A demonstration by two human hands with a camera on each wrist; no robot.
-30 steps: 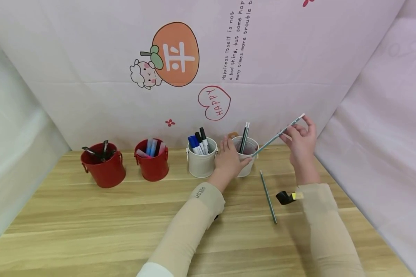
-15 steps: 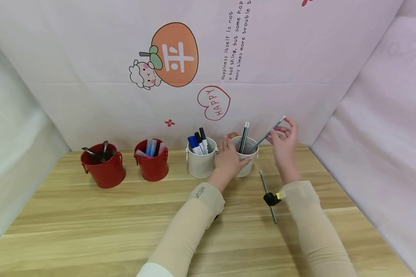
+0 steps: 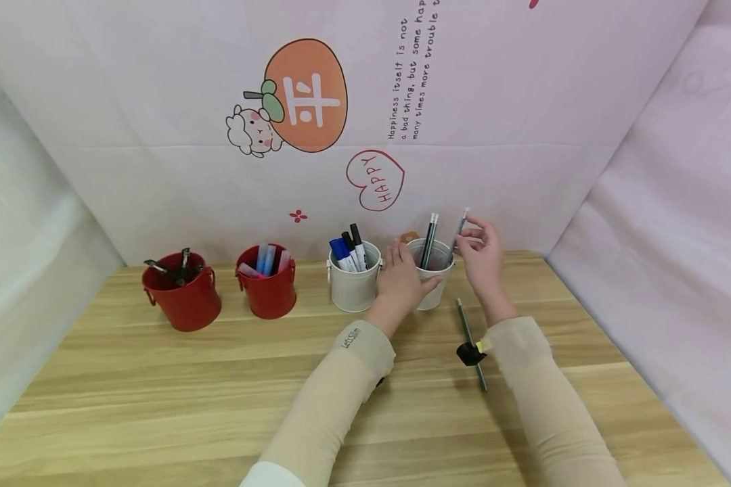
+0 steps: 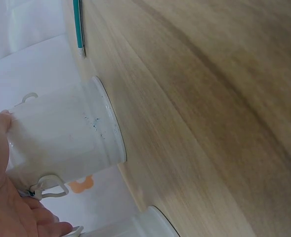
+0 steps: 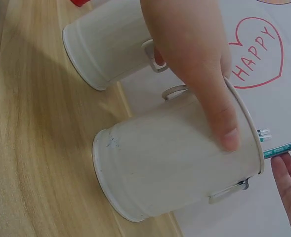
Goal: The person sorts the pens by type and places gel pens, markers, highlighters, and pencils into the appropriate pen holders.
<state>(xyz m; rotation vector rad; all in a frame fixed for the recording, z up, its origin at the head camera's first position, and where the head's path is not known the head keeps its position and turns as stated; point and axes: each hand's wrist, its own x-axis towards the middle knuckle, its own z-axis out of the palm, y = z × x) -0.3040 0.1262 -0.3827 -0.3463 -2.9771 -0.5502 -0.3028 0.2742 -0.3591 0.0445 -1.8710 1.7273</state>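
My left hand (image 3: 400, 281) steadies a white metal bucket (image 5: 180, 158) from its left side, thumb lying across the front below the rim and the other fingers along the side. Two dark pencils (image 3: 429, 242) with white ends stand inside it. At the bucket's right rim, my right hand (image 3: 481, 256) pinches a green pencil (image 3: 459, 233) near its upper end; the lower end is down inside the bucket. Another green pencil (image 3: 480, 375) lies on the table in front, partly covered by the black wrist camera (image 3: 470, 354).
Left of my hand stands a second white bucket (image 3: 353, 291) with blue and black markers (image 3: 348, 251). Farther left are a red bucket (image 3: 271, 297) of pastel pens and another red bucket (image 3: 189, 304) holding dark metal-tipped items. A printed cloth (image 3: 493, 101) rises behind the wooden table (image 3: 189, 406).
My right hand has moved left with the pencil, from beyond the bucket's right side to its rim. The pencil has gone from slanted to nearly upright, lower end inside. The left hand stays put.
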